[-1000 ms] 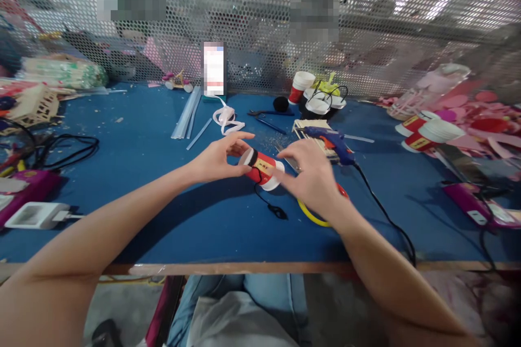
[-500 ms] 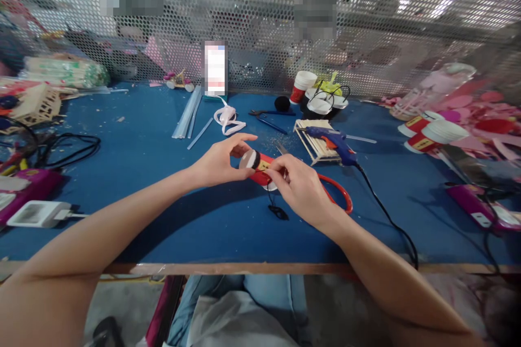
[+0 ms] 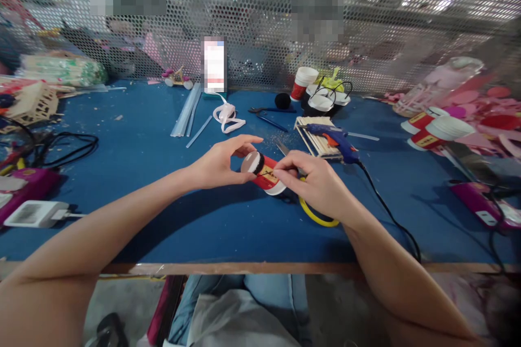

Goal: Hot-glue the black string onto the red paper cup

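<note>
A red and white paper cup (image 3: 269, 180) lies on its side above the blue table, its base turned toward my left hand (image 3: 220, 164). That hand curls around the base end, thumb against the near side and index finger stretched over the top. Black cord (image 3: 261, 164) is wrapped round the cup near its base. My right hand (image 3: 313, 176) pinches the black cord's loose part between thumb and fingertips beside the cup's yellow label. Under the right hand lie scissors, with a yellow handle (image 3: 319, 220) and a blade (image 3: 281, 146) showing; the rest is hidden.
A blue glue gun (image 3: 336, 138) rests on a wooden stick frame (image 3: 311, 143), its cable running right. Behind are pliers (image 3: 266, 110), a black yarn ball (image 3: 283, 100), stacked cups (image 3: 304, 84), white ribbon (image 3: 228, 118) and glue sticks (image 3: 187, 111). Purple power strips (image 3: 482, 203) flank me.
My right hand has moved slightly right, away from the cup, drawing the cord out and uncovering more of the label. The scissors' yellow handle now shows where a red loop showed before.
</note>
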The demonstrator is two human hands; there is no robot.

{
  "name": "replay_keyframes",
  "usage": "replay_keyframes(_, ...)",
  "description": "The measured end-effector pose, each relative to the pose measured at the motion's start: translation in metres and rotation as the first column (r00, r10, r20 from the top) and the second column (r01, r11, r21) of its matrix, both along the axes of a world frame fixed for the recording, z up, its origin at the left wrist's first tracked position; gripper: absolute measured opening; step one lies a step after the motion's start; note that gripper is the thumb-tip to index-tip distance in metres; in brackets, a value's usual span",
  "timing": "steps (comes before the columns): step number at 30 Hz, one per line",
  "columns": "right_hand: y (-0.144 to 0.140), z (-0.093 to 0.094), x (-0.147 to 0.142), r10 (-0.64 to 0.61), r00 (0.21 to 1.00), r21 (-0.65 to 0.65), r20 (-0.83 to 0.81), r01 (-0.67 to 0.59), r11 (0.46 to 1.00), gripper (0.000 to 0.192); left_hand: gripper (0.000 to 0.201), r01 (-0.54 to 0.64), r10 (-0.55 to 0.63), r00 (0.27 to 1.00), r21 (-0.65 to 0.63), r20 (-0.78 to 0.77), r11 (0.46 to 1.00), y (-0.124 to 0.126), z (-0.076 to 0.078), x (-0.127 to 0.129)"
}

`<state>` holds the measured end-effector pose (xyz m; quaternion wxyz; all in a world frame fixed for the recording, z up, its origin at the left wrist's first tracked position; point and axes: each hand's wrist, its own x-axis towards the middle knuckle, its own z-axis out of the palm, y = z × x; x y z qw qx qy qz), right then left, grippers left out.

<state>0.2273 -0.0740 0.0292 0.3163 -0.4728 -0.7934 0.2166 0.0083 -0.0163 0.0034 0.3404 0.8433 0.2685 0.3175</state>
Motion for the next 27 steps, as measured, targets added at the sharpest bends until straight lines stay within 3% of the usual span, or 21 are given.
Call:
replay_keyframes(6,0.011,-0.011,-0.005,0.006,0.997,0.154,-0.074,0.006,0.988,0.008,0.064,0.058,-0.056,0.998,-0.054,0.037,0.997,0.001,-0.004,0.000)
replay_keyframes(14,0.015,-0.021,-0.007,-0.029,0.994,0.180,-0.107,0.048,0.983,0.010,0.064,0.134,-0.108,0.984,-0.195,0.141,0.972,0.001,-0.006,0.002)
replay_keyframes(27,0.018,-0.037,-0.012,-0.062,0.992,0.153,-0.110,0.078,0.985,0.006,0.063,0.181,-0.168,0.982,-0.161,0.087,0.970,0.002,-0.004,0.000)
